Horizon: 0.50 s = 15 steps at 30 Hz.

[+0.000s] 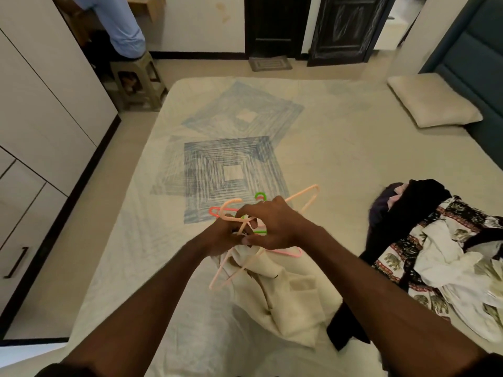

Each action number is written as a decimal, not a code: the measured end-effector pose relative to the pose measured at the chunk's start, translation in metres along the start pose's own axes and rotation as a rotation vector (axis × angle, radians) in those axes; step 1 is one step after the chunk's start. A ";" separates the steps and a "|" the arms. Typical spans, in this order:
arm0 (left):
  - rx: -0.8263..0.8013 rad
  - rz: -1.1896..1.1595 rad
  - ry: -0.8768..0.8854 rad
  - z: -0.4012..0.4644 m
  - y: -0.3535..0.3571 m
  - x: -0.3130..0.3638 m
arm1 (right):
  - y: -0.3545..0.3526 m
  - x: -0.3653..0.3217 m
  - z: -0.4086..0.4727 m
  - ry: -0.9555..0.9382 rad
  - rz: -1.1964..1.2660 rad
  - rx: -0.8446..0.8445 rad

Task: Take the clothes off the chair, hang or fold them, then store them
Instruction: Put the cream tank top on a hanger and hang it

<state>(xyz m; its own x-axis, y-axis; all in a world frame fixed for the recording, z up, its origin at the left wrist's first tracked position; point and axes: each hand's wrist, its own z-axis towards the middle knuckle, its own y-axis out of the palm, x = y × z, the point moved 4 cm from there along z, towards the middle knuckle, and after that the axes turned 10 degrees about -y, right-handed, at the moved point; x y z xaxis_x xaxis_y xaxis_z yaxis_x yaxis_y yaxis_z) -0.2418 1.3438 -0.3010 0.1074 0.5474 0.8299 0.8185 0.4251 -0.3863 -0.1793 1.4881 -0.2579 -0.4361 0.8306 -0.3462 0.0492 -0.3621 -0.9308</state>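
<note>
Head view, left to right: wardrobe (40, 118) stands shut along the left wall. Left hand (220, 235) and right hand (272, 224) are pressed together mid-frame over the bed (340, 145), both gripping a tangled bunch of plastic hangers (234, 210); a cream garment (280, 300) hangs beneath them. Pile of clothes (435, 254) lies on the bed's right side. Risks, as I judge them: hooks are interlocked, so yanking one free could snap it or scatter the rest; the cream garment could slip off; the pile sits near the mattress edge and may slide.
</note>
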 end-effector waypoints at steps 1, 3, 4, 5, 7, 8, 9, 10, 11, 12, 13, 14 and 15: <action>0.000 -0.013 0.005 -0.002 0.000 0.002 | -0.001 -0.002 0.002 0.040 0.007 0.020; 0.055 -0.007 -0.011 -0.008 -0.006 0.005 | -0.003 0.003 0.001 0.137 0.060 0.135; 0.119 0.022 -0.030 -0.011 -0.013 0.004 | -0.005 0.013 -0.004 0.197 0.124 0.217; 0.187 0.048 -0.057 -0.015 -0.021 0.002 | -0.007 0.026 -0.013 0.269 0.226 0.317; 0.283 0.043 -0.128 -0.024 -0.039 -0.010 | -0.007 0.060 -0.035 0.416 0.474 0.542; 0.303 0.011 -0.156 -0.029 -0.048 -0.017 | -0.006 0.071 -0.046 0.491 0.588 0.659; 0.301 -0.041 -0.168 -0.034 -0.055 -0.023 | -0.005 0.081 -0.056 0.572 0.697 0.781; 0.296 -0.092 -0.173 -0.040 -0.061 -0.028 | -0.003 0.087 -0.064 0.647 0.801 0.904; 0.298 -0.114 -0.182 -0.045 -0.066 -0.032 | -0.002 0.092 -0.070 0.719 0.892 1.015; 0.313 -0.081 -0.198 -0.050 -0.070 -0.034 | 0.000 0.095 -0.073 0.785 0.991 1.110; 0.329 0.011 -0.211 -0.053 -0.073 -0.034 | 0.004 0.095 -0.072 0.830 1.110 1.184; 0.345 0.134 -0.219 -0.055 -0.074 -0.035 | 0.008 0.094 -0.066 0.850 1.239 1.239; 0.360 0.240 -0.204 -0.057 -0.075 -0.033 | 0.012 0.090 -0.057 0.846 1.358 1.282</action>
<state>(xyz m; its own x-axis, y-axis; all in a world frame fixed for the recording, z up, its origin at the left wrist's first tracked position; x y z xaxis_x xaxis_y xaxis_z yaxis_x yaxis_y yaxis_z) -0.2745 1.2528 -0.2768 0.1269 0.7757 0.6182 0.5330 0.4723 -0.7020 -0.1668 1.5829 -0.3074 -0.2158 -0.3589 -0.9081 -0.7760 -0.5014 0.3826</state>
